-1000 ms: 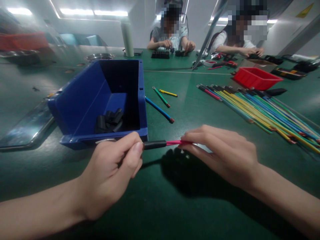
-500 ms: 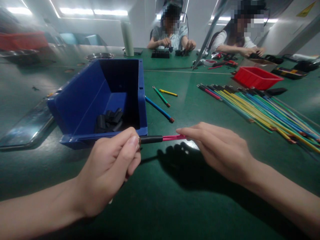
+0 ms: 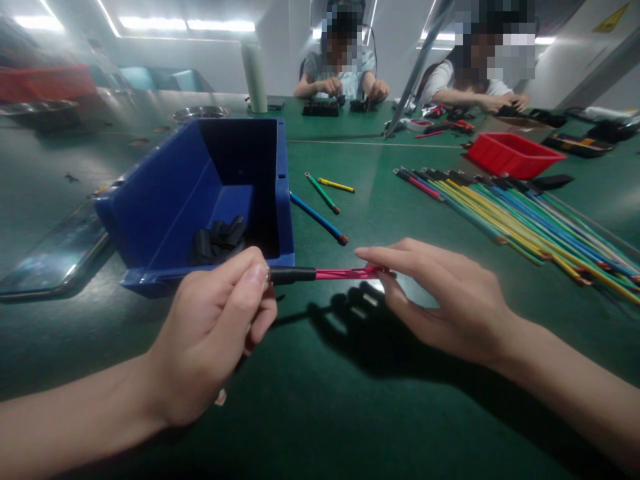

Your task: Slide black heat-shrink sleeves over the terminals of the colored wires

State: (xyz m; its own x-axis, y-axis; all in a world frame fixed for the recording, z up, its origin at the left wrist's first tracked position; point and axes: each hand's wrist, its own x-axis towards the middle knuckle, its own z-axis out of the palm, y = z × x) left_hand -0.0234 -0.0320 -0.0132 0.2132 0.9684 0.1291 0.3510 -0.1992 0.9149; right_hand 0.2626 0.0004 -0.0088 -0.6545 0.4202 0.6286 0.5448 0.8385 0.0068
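My left hand [image 3: 215,333] is closed, its thumb and forefinger pinching the metal end of a red cable [image 3: 340,274]. A black sleeve [image 3: 293,275] covers the cable beside those fingertips. At the cable's other end is my right hand [image 3: 445,300], with thumb and fingers around the tip and the forefinger stretched out above it. How firmly it grips is hard to see. A small pale piece [image 3: 221,398] shows under my left hand. Just behind stands a blue bin [image 3: 165,200], holding several black sleeves [image 3: 217,240].
Short blue [image 3: 320,219], green [image 3: 323,193] and yellow cables [image 3: 336,185] lie beyond my hands. Many coloured cables [image 3: 520,220] lie in a row at right, near a red tray [image 3: 515,157]. A phone-like flat object [image 3: 55,247] is at left. Two people [image 3: 345,73] work across the table.
My left hand has shifted slightly left with the cable, and more of its red length shows. The fingers of my right hand have spread farther apart at the tip.
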